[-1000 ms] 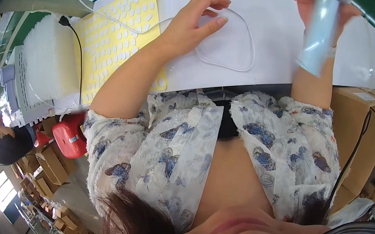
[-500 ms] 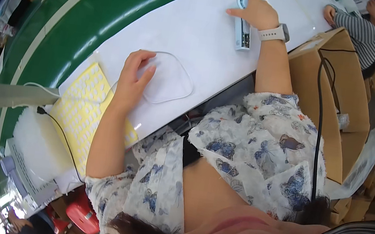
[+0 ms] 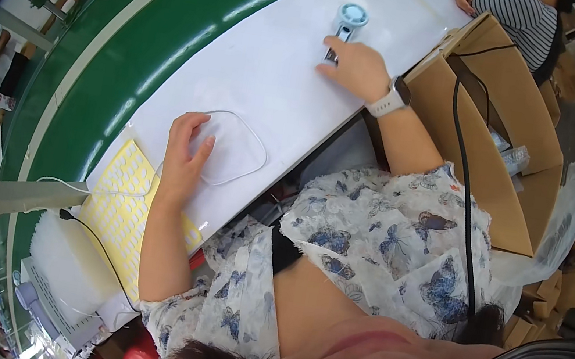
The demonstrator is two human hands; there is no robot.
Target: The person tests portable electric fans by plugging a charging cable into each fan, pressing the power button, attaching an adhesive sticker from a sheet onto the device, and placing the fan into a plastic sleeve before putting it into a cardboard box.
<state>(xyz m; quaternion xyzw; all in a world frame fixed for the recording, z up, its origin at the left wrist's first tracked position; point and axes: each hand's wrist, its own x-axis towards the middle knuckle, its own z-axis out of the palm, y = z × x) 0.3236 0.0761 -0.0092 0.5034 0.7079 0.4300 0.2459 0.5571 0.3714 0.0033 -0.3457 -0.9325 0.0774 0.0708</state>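
The right hand [image 3: 353, 67] lies flat and open on the lower end of a small pale-blue handheld fan [image 3: 345, 25] that rests on the white worktop [image 3: 267, 65]; its grip is not closed round it. The left hand [image 3: 183, 153] rests loosely open on a thin white cable loop [image 3: 251, 148] beside a yellow sticker sheet [image 3: 118, 191]. This looks like the setting-down or pick-up stage, so any next move calls for fingers closing around the fan's handle.

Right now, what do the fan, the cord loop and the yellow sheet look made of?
Fan: looks like moulded plastic, pale blue and white, smooth with a slight sheen; right hand rests on its handle.
Cord loop: thin white cable, probably a rubbery plastic jacket, since it bends in soft curves; left hand lies on it.
Yellow sheet: likely matte backing paper carrying rows of pale stickers or pads; their material is unclear.
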